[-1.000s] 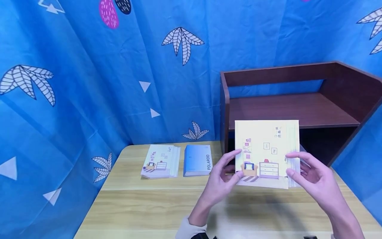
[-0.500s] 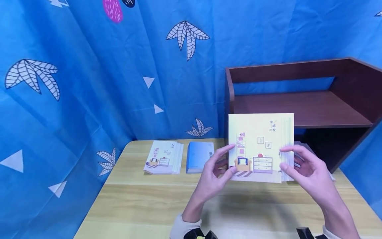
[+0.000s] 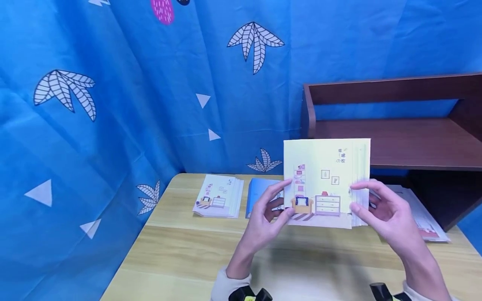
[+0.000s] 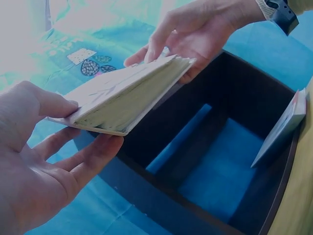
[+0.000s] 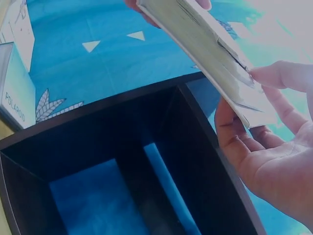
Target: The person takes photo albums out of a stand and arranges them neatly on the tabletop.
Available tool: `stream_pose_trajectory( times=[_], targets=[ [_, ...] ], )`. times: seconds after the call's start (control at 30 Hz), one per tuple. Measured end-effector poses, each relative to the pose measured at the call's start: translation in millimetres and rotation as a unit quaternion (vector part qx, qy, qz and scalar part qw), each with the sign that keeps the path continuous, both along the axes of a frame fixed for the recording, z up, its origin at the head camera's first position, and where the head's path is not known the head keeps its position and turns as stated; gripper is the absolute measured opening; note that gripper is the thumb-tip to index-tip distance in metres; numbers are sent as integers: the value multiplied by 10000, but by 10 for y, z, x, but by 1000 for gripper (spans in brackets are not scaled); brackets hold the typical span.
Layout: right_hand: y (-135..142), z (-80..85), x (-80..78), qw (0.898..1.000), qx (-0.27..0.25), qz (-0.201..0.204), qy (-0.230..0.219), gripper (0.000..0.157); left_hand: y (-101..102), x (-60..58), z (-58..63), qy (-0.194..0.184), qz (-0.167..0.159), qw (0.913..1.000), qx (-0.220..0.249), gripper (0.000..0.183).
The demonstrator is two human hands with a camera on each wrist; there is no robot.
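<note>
Both hands hold up a cream album (image 3: 324,167), its cover printed with an armchair, a chest of drawers and picture frames. My left hand (image 3: 260,228) pinches its left edge, thumb in front and fingers behind. At the opposite edge, the right hand (image 3: 393,221) pinches it between thumb and fingers. Seen from the left wrist, the album (image 4: 129,98) shows a thick block of pages between its covers. From the right wrist, the thumb of my right hand (image 5: 279,156) lies on one cover and several fingers on the other. The album hangs clear of the table.
Behind the album stands a dark brown desk shelf (image 3: 406,138). Left on the wooden table (image 3: 180,259) lie a similar illustrated album (image 3: 218,196) and a blue POLAROID album (image 3: 257,188), partly covered. A pale book-like stack (image 3: 423,217) lies under the shelf. A blue curtain (image 3: 150,83) hangs behind.
The head view has turned left, so the shelf and table items shift right. Both hands keep hold of the album. The pale stack under the shelf has come into sight.
</note>
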State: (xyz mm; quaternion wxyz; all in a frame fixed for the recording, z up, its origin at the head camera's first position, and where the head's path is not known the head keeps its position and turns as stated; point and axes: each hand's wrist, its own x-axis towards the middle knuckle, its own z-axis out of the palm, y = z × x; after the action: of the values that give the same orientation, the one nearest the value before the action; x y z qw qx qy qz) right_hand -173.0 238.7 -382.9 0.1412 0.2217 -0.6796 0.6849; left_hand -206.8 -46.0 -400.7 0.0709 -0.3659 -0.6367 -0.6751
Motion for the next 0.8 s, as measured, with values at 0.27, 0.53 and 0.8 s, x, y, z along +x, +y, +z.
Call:
stream_pose_trajectory(
  times=[0.27,0.53,0.8],
  targets=[
    [-40,-75,-58,9995,273,-110,-143,46,-84,-32,-59,-25,-6,9999,-104,60],
    [2,-86,12,9993,240,-261,-95,45,-12,-32,-95,-101,-47,9998,-140,60],
    [-108,-81,-37,9994,127,-123,283,46,-84,-78,-96,-186,38,9998,-48,60]
  ],
)
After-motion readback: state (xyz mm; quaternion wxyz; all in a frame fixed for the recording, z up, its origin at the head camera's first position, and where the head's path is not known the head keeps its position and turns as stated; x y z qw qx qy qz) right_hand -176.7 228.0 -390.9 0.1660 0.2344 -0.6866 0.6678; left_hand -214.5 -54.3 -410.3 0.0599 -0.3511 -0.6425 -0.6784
